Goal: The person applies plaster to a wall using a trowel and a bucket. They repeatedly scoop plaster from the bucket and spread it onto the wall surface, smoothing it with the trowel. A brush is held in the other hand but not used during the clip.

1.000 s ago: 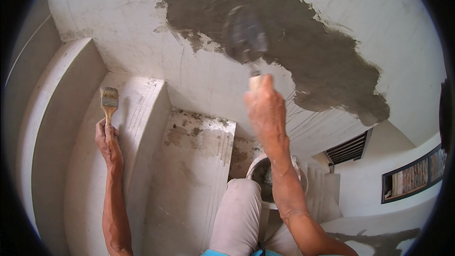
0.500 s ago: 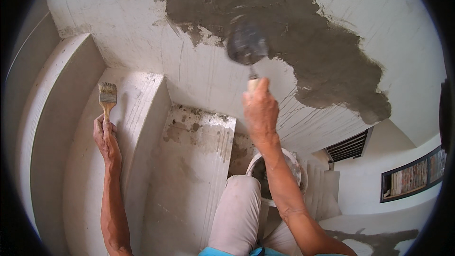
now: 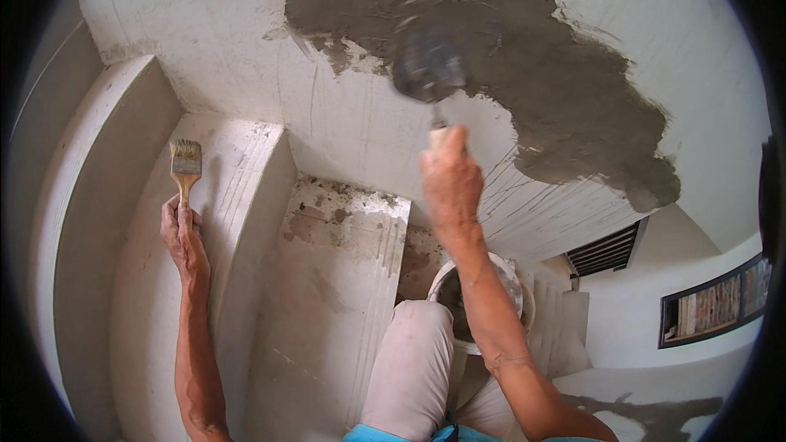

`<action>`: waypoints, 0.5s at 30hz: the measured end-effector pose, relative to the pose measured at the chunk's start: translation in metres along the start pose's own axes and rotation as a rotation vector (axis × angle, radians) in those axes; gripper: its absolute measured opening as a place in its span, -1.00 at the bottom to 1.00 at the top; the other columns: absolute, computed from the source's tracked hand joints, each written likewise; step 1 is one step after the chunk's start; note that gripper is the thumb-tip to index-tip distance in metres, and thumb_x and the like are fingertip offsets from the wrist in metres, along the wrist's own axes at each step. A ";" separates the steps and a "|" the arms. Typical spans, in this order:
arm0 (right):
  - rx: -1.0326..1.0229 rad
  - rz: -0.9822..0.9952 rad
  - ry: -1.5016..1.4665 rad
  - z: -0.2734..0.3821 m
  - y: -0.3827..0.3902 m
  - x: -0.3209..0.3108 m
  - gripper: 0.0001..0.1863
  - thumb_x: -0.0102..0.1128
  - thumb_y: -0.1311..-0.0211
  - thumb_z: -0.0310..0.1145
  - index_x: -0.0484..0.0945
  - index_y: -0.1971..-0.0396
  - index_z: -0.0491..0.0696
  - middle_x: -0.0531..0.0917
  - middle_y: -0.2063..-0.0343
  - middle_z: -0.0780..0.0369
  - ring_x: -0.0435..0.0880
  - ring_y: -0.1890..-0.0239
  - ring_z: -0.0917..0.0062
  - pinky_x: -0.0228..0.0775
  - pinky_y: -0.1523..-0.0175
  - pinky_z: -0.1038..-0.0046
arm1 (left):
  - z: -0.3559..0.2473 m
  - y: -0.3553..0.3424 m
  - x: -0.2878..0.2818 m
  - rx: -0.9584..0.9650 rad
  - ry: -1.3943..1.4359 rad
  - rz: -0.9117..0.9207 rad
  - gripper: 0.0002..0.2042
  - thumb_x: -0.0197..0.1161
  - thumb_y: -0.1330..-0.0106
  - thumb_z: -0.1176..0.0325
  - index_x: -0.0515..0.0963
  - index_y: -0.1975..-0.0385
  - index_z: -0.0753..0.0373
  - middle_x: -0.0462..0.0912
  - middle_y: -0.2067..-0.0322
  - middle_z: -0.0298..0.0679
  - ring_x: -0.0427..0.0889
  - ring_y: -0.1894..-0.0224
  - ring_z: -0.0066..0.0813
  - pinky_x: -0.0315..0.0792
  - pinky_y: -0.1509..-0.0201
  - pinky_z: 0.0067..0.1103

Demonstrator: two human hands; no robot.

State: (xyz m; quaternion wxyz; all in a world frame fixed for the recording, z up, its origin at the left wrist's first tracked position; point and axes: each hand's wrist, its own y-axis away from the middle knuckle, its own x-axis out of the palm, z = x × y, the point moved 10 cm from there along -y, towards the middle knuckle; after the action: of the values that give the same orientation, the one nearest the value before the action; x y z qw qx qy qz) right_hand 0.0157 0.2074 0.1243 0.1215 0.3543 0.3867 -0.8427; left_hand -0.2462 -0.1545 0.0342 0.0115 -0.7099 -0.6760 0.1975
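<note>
My right hand (image 3: pixel 453 180) is closed round the pale handle of a trowel (image 3: pixel 427 69). Its dark, rounded blade is blurred by motion and lies over the lower edge of a grey mortar patch (image 3: pixel 565 86) on the white wall (image 3: pixel 221 49). Whether the blade touches the wall I cannot tell. Off to the left, my left hand (image 3: pixel 185 237) grips a paintbrush (image 3: pixel 187 162) by its wooden handle. The brush points upward, away from me, its bristles stained, above a pale stair step.
A white bucket (image 3: pixel 516 278) with grey mix stands beside my knee, partly behind my right forearm. Concrete steps (image 3: pixel 327 295) climb to the left; several more descend at the right. Beyond them are a dark slatted vent (image 3: pixel 604 250) and a black-framed window (image 3: pixel 712 303).
The trowel blade stays over nearly the same spot, blurred in both frames. My left hand and the brush hold still. The view has shifted very slightly.
</note>
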 end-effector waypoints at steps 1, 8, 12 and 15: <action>-0.025 0.070 0.038 0.004 0.006 0.011 -0.71 0.18 -0.20 -0.48 0.27 0.19 -0.17 0.62 0.52 -0.09 0.68 0.44 -0.05 0.52 0.34 0.05 | 0.000 0.000 0.001 0.003 0.007 0.006 -0.69 -0.01 -0.51 0.25 0.52 0.02 0.35 0.37 0.49 -0.42 0.27 0.48 -0.69 0.20 0.42 -0.64; -0.001 -0.046 -0.077 -0.004 0.007 -0.036 -0.70 0.21 -0.18 -0.44 0.30 0.19 -0.17 0.63 0.47 -0.07 0.71 0.43 0.02 0.58 0.32 0.10 | 0.005 0.002 -0.003 -0.037 0.024 -0.002 -0.69 0.00 -0.50 0.23 0.53 0.03 0.34 0.37 0.49 -0.42 0.26 0.49 -0.70 0.19 0.44 -0.65; -0.029 -0.183 -0.005 -0.008 -0.018 -0.069 -0.71 0.20 -0.21 -0.43 0.29 0.19 -0.17 0.66 0.44 -0.08 0.73 0.43 0.04 0.61 0.35 0.11 | 0.007 0.000 -0.003 -0.025 0.017 -0.009 -0.69 0.01 -0.50 0.22 0.53 0.04 0.34 0.37 0.49 -0.42 0.25 0.51 -0.71 0.18 0.45 -0.66; 0.048 -0.019 0.044 0.002 -0.016 -0.040 -0.77 0.14 -0.21 -0.47 0.30 0.23 -0.18 0.66 0.45 -0.10 0.73 0.46 0.03 0.60 0.38 0.11 | 0.003 0.001 -0.001 -0.026 -0.012 -0.007 -0.69 0.01 -0.50 0.23 0.53 0.03 0.35 0.38 0.50 -0.42 0.25 0.51 -0.71 0.18 0.45 -0.66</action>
State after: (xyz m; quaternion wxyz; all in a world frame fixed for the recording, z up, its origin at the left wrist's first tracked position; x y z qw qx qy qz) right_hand 0.0357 0.2134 0.1617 0.0964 0.3717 0.3726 -0.8448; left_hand -0.2464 -0.1566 0.0319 -0.0012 -0.7064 -0.6810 0.1929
